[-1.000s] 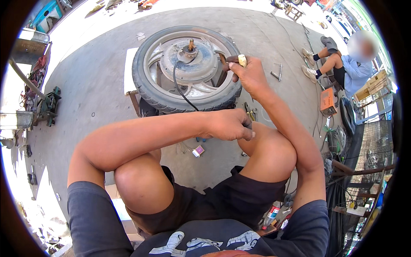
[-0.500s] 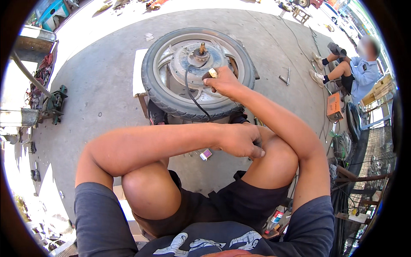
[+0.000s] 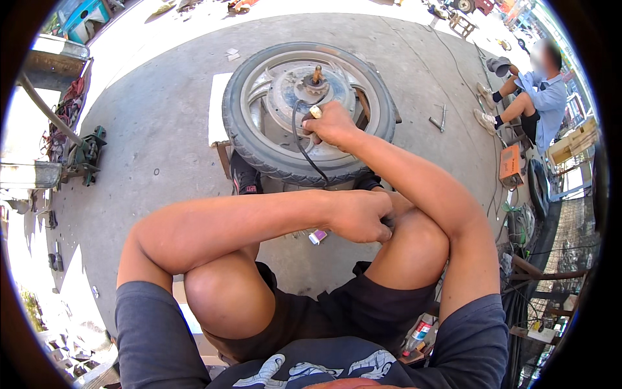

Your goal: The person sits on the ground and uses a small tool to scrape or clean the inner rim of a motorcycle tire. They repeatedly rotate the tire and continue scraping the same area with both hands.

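A hub-motor wheel (image 3: 242, 150) with a black tyre lies flat on a low support in front of me. A brass-coloured axle end (image 3: 317, 75) stands up from its grey hub. A black cable (image 3: 296, 131) loops from the hub over the near rim. My right hand (image 3: 332, 123) is over the near side of the hub, its fingers curled close to the cable. Something small and whitish (image 3: 315, 111) shows at a finger; I cannot tell whether it is held or wrapped on. My left hand (image 3: 360, 214) is closed by my right knee, its fingertips mostly hidden.
A seated person in a light blue shirt (image 3: 552, 107) is at the right, near an orange box (image 3: 511, 166). A T-shaped tool (image 3: 438, 120) lies on the concrete. Green metal equipment (image 3: 88, 155) stands at the left. A small purple-white box (image 3: 317, 237) lies between my legs.
The view has shifted slightly, so the wheel appears further right. My right hand has moved a little to the left over the hub, nearer the cable. My left fingers have curled in further.
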The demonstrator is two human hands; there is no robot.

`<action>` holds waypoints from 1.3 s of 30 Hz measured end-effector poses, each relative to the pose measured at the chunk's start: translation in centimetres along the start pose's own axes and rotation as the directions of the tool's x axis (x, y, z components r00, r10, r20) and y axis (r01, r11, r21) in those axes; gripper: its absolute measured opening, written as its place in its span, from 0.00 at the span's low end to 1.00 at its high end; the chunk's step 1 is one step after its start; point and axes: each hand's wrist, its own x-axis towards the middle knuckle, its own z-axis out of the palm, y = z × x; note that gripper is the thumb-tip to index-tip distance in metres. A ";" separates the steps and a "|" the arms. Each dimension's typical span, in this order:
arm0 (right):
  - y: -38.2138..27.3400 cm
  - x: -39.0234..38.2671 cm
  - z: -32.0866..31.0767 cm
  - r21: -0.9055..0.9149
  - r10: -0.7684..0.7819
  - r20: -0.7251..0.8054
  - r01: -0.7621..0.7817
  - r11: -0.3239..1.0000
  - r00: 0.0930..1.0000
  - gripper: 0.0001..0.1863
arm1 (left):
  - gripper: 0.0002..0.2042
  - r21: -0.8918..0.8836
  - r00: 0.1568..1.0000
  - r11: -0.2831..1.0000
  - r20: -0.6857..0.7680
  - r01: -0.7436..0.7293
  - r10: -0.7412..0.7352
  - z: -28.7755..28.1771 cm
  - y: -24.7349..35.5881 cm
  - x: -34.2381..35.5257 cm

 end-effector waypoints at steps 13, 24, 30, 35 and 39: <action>0.7 0.8 0.9 -0.089 -0.099 0.002 0.099 0.991 0.995 0.07 | 0.14 -0.069 0.998 0.996 0.023 0.057 -0.056 -0.4 -0.1 -0.9; 1.4 2.2 2.1 -0.268 -0.097 -0.037 0.083 0.960 0.995 0.07 | 0.15 -0.008 0.991 0.993 0.077 0.114 -0.113 -0.9 -0.2 -1.0; 0.7 1.4 1.9 -0.403 -0.147 -0.118 0.088 0.911 0.982 0.11 | 0.15 -0.044 0.988 0.989 0.069 0.140 -0.137 -1.0 -0.1 -1.0; 1.2 1.7 2.3 -0.391 -0.203 -0.134 0.136 0.910 0.970 0.11 | 0.14 -0.104 0.983 0.979 0.075 0.173 -0.166 -0.9 -0.3 -1.2; 1.0 1.5 2.4 -0.403 -0.179 -0.156 0.103 0.909 0.971 0.12 | 0.13 -0.068 0.987 0.987 0.079 0.147 -0.142 -0.8 -0.8 -0.7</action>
